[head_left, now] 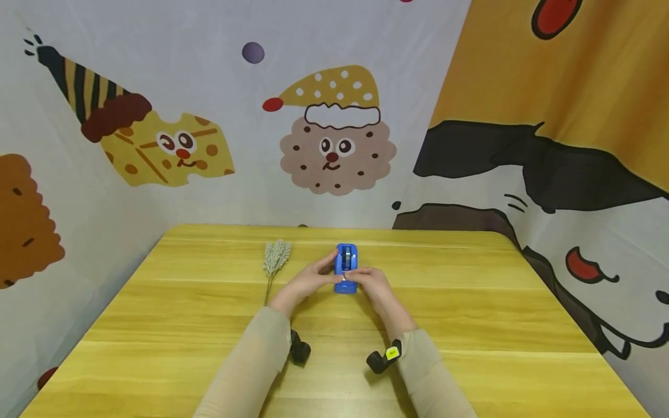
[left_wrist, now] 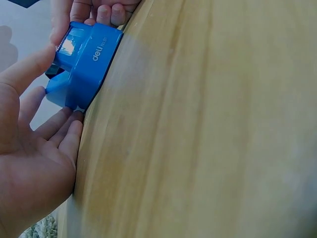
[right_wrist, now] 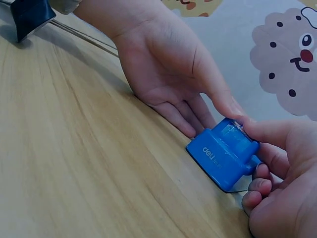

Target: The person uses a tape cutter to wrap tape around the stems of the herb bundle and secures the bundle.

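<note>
A blue tape dispenser (head_left: 346,288) with "deli" on its front stands upright on the wooden table, its cutter end facing the person. Inside its top opening sits a dark-centred roll (head_left: 346,255). From the left side my left hand (head_left: 307,282) holds the dispenser, thumb at the cutter edge and fingers against the side near the base, as the left wrist view shows. My right hand (right_wrist: 292,183) grips it from the other side, thumb at the cutter and the other fingers curled by the body. Whether a tape end lies between the thumbs cannot be told.
A sprig of pale grey-green flowers (head_left: 277,256) lies left of the left hand, its stem partly behind that forearm. Black cameras (head_left: 299,348) are strapped at both wrists. The wooden table (head_left: 470,302) ends at a cartoon-printed curtain (head_left: 251,145).
</note>
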A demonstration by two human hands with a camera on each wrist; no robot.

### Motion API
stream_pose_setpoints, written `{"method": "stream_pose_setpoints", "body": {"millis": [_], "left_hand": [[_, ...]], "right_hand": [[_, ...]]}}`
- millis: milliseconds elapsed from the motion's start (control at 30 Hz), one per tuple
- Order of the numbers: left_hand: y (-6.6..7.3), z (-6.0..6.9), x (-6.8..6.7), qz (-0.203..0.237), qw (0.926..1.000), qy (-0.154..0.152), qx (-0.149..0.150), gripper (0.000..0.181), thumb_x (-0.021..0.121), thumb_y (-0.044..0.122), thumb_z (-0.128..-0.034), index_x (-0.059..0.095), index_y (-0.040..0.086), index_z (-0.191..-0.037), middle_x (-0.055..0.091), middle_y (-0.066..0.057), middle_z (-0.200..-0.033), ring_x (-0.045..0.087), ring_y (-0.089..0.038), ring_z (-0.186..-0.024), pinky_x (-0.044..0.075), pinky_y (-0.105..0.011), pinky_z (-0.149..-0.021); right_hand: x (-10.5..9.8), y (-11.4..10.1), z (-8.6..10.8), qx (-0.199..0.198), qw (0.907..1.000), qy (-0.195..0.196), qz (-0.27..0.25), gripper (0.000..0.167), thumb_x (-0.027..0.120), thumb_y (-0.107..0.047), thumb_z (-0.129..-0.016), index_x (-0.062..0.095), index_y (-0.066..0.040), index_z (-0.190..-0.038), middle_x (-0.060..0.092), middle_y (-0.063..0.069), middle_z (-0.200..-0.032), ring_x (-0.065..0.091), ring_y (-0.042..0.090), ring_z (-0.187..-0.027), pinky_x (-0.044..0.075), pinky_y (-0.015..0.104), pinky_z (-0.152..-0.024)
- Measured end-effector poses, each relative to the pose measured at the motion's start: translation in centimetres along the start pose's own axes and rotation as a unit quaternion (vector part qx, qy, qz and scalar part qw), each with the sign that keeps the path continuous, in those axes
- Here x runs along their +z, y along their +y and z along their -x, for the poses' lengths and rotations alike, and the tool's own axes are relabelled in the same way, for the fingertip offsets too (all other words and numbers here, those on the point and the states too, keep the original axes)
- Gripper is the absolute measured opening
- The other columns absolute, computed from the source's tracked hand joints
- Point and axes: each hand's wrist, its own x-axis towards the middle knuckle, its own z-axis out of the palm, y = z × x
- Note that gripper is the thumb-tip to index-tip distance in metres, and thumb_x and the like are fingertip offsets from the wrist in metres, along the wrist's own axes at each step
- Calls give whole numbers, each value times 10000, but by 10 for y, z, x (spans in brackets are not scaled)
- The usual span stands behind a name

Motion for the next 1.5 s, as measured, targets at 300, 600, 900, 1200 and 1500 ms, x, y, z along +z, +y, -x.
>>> {"method": "stream_pose_setpoints", "body": {"millis": [300, 600, 900, 1200, 1500], "left_hand": [[0, 1, 1, -140, 9999, -15, -28, 796, 737, 318, -869, 280, 359, -1519, 311, -128, -1542, 296, -320, -1401, 228, -600, -1089], [0, 0, 0, -110, 9999, -23, 9, 793, 732, 310, -875, 276, 351, -1522, 307, -135, -1543, 289, -322, -1404, 227, -579, -1099], [0, -1, 1, -98, 9999, 6, -25, 787, 728, 301, -879, 280, 339, -1525, 315, -138, -1539, 289, -326, -1403, 225, -594, -1092], [-1, 1, 2, -107, 9999, 49, -4, 779, 733, 293, -876, 295, 342, -1519, 331, -152, -1528, 303, -332, -1395, 236, -584, -1093], [0, 0, 2, -70, 10000, 69, -9, 778, 728, 283, -880, 293, 332, -1522, 326, -148, -1532, 295, -338, -1398, 222, -605, -1088]], "right_hand": [[-1, -1, -1, 165, 9998, -22, -52, 348, 742, -175, -852, 677, 67, -1094, 585, 178, -1260, 489, 292, -1148, 382, 416, -953], [-1, -1, -3, 176, 9996, -56, -212, 325, 745, -177, -854, 685, 61, -1066, 617, 134, -1184, 490, 243, -1025, 391, 332, -833], [-2, -1, -3, 149, 9994, -17, -301, 331, 767, -155, -824, 687, 72, -1052, 628, 71, -1029, 468, 205, -887, 374, 293, -725], [-2, -5, 3, 173, 9993, -140, -306, 365, 742, -172, -853, 670, 79, -1107, 635, 89, -1063, 476, 208, -900, 391, 304, -757], [-3, -2, -1, 265, 9983, -166, -489, 395, 753, -185, -843, 660, 87, -1114, 640, 29, -851, 481, 156, -743, 372, 290, -704]]}}
